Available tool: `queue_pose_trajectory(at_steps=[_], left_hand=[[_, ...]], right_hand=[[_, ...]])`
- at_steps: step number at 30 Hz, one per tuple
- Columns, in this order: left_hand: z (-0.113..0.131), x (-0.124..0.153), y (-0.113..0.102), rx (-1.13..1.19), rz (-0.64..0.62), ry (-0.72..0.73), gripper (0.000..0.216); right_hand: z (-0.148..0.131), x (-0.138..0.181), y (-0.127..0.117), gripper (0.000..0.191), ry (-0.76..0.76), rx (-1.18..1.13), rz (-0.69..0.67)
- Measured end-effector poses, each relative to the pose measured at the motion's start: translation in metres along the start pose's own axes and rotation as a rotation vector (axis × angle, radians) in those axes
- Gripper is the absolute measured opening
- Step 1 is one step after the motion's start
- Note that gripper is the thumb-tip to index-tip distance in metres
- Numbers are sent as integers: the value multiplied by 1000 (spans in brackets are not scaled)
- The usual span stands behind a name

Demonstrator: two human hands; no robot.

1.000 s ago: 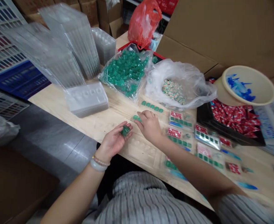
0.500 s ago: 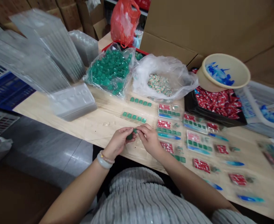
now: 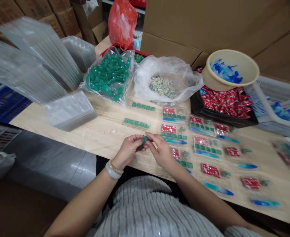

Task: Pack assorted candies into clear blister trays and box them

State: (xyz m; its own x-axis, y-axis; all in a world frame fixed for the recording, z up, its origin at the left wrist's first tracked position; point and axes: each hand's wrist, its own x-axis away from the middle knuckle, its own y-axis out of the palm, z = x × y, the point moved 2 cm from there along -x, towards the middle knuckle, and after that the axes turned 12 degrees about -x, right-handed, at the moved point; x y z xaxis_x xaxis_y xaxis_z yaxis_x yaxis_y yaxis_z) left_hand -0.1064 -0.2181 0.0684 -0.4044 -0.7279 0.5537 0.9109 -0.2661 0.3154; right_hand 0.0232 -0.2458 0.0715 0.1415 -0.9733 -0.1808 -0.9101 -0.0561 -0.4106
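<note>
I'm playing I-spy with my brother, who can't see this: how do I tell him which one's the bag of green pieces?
Start at the light wooden table and find the red plastic bag at its far side. Nearer than that lies a clear bag. It's heaped with green pieces, while the white bag to its right holds pale patterned pieces.

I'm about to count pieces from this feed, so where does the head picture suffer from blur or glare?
Head view: the clear trays at the left are smeared, as is the bundle by the right edge; the green pieces between the left hand and right hand are too soft to count; pale glare lies on the floor; the bowl reads more clearly.
</note>
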Motion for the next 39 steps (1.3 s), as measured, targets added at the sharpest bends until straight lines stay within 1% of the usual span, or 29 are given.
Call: queue_pose_trajectory(at_steps=[3,5,7,9,11,13,15,17,19,23,27,31,33,35,37,39], left_hand=[[-2,-3,0,-70,-13,23,19],[-4,-4,0,-112,-27,30,21],[-6,-4,-3,-178,-42,25,22],[-7,-2,-10,-240,18,27,19],[-8,-1,-19,-208,134,33,17],[-9,0,-26,-90,197,19,20],[-12,-2,-29,1,180,1,20],[-15,-4,-29,8,158,7,17],[-17,-6,-28,-14,164,21,16],[-20,-8,-28,-46,179,33,22],[-23,-10,-29,-82,167,69,24],[-25,-10,-31,-88,140,81,27],[-24,-9,-31,-103,127,76,29],[-22,-6,-30,-129,117,81,28],[-19,-3,-27,-144,87,88,28],[-16,0,-23,-139,50,95,29]], right_hand=[[-8,0,-3,22,-45,10,0],[-11,0,-4,19,-72,11,-6],[-10,1,-9,17,-44,19,3],[-3,5,-16,13,22,52,14],[7,12,-20,12,87,126,0],[15,18,-17,13,130,236,-69],[20,22,-9,14,156,374,-170],[19,23,0,14,175,521,-261],[15,23,4,15,194,634,-327],[14,26,2,15,222,743,-383],[23,27,6,19,177,799,-390],[28,26,9,16,173,761,-399],[23,24,4,24,183,722,-367],[14,20,-2,33,162,682,-286],[4,15,-5,31,105,561,-205],[-2,11,-2,23,58,331,-138]])
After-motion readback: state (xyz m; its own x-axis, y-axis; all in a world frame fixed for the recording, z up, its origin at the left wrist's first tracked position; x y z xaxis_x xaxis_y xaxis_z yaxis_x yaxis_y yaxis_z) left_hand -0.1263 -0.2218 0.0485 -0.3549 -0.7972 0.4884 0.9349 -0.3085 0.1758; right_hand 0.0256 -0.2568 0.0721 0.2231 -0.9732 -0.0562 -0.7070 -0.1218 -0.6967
